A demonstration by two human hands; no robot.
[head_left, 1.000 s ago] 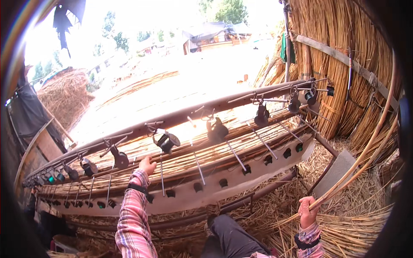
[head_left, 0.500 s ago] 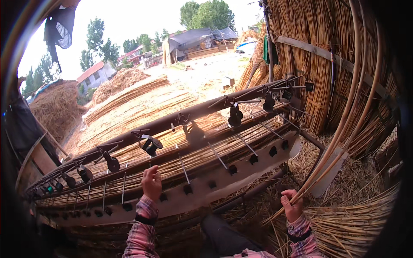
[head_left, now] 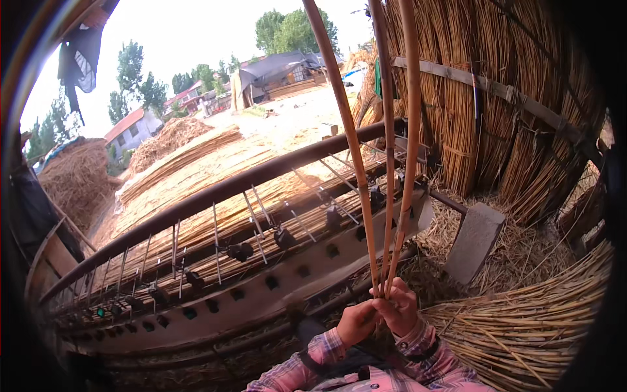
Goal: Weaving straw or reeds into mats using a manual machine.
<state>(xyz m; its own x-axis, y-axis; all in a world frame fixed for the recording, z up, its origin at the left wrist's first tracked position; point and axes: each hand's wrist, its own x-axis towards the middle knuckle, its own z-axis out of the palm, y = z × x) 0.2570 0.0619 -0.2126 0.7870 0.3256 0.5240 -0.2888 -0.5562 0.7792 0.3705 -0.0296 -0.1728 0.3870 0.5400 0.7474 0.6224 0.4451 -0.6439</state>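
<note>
Three long tan reed stalks (head_left: 413, 117) rise from my hands, close together at the bottom and fanning apart upward past the top edge. My right hand (head_left: 400, 308) is closed around their lower ends. Right beside it, my left hand (head_left: 358, 323) is closed with its fingertips at the same stalk ends. Beyond the hands stretches a long weaving frame with a dark round bar (head_left: 248, 175). Thin metal rods and dark weights or spools (head_left: 285, 238) hang along its near side, and reeds lie lengthwise inside it.
A heap of loose reeds (head_left: 522, 320) lies at my right. Behind it are a grey block (head_left: 475, 243) and upright reed bundles (head_left: 450, 130) held by a wooden rail. Past the frame, reed mats (head_left: 196, 160) cover the ground near straw piles (head_left: 81, 173).
My left hand has left the frame and joined my right hand at the stalk ends. The stalks have swung left and stand more upright. Spools no longer hang over the far bar.
</note>
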